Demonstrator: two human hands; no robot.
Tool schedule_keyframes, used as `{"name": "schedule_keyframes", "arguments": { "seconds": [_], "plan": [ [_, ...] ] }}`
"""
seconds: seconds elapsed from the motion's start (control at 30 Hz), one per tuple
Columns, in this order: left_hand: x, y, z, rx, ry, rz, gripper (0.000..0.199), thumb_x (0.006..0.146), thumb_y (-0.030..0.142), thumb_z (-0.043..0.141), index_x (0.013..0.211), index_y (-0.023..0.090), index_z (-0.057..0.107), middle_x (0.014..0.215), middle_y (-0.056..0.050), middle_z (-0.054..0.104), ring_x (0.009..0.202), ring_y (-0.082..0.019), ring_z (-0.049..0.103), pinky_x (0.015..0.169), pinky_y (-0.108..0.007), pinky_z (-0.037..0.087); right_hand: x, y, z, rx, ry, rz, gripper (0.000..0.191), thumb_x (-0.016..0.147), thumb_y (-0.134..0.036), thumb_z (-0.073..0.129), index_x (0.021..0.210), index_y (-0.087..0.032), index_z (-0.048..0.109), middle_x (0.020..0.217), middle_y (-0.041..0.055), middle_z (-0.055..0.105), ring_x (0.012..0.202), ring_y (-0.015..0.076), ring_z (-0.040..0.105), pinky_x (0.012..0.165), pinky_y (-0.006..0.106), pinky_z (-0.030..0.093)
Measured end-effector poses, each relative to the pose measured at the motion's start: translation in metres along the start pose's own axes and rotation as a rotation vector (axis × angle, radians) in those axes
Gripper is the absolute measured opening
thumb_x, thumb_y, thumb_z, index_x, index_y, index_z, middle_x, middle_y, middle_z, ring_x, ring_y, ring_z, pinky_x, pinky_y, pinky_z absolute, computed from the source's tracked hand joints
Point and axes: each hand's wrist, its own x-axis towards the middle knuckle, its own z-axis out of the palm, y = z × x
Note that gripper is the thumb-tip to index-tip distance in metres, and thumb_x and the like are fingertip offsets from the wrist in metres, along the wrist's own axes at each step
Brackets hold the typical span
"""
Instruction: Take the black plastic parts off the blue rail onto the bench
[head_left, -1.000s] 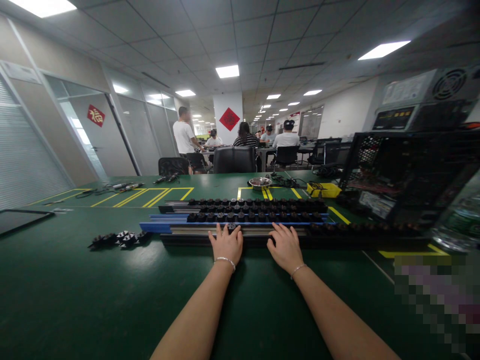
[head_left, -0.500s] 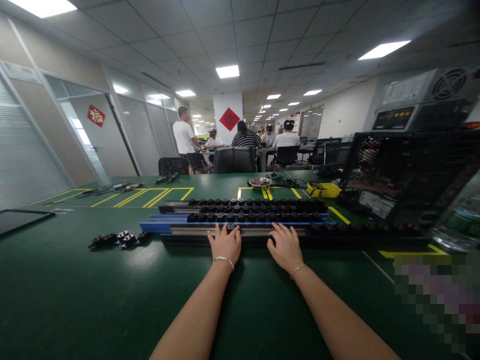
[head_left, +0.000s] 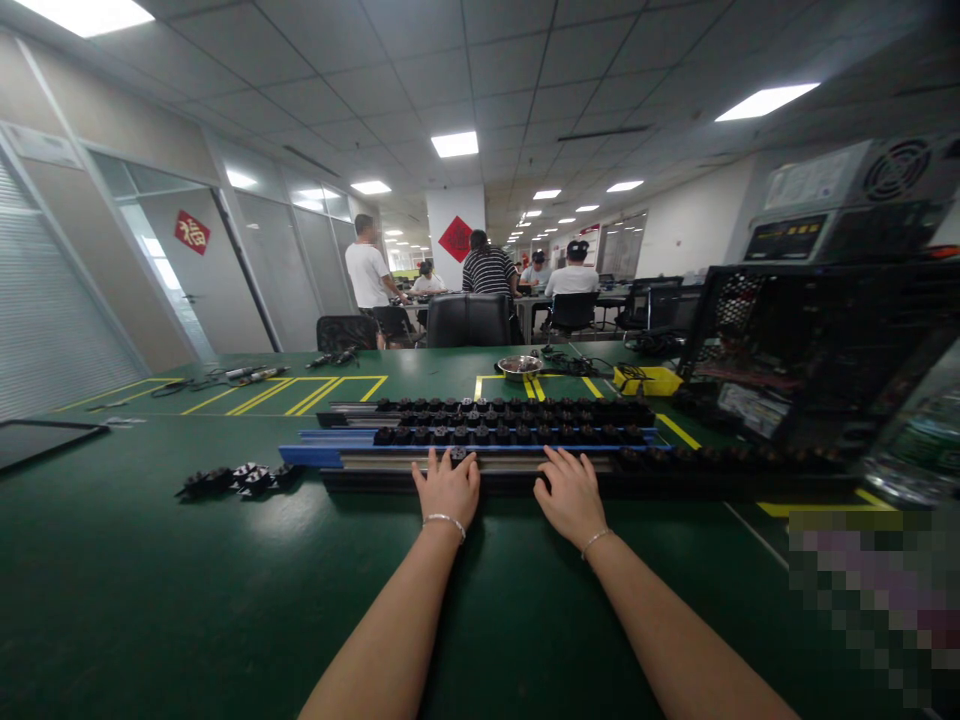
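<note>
My left hand (head_left: pixel 450 495) is at the nearest long rail (head_left: pixel 540 465), its thumb and fingertips around a small black socket piece (head_left: pixel 458 454). Farther right on that same rail rests my right hand (head_left: pixel 571 500), fingers spread and bent slightly down, with nothing visible in them. Behind the hands, a blue-edged rail (head_left: pixel 315 455) carries a row of black socket pieces (head_left: pixel 517 434). Another dark rail with a similar row lies beyond it. The undersides of my fingers are hidden.
Loose black pieces (head_left: pixel 255 478) lie left of the rails on the green table (head_left: pixel 187 600). A metal bowl (head_left: pixel 520 368), a yellow tray (head_left: pixel 647 380) and cables are at the back. An open computer case (head_left: pixel 810 350) and a bottle (head_left: pixel 919 445) stand right. Several people sit or stand beyond.
My left hand has shifted slightly left, and the small socket piece with it. My right hand stays in place. A person in a striped top in the background has changed posture.
</note>
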Motion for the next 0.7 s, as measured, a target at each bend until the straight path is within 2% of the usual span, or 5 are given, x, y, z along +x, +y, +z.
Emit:
{"name": "schedule_keyframes", "arguments": {
  "seconds": [0.7],
  "plan": [
    [0.0029, -0.0069, 0.0051, -0.013, 0.01, -0.018, 0.039, 0.085, 0.044, 0.029, 0.113, 0.041, 0.057, 0.128, -0.001, 0.052, 0.128, -0.029, 0.031, 0.102, -0.059, 0.013, -0.0002, 0.0009, 0.0009, 0.003, 0.02, -0.003, 0.024, 0.079, -0.027, 0.041, 0.086, -0.02, 0.063, 0.124, 0.0061, 0.055, 0.118, 0.0234, 0.042, 0.103, 0.046, 0.02]
  ]
}}
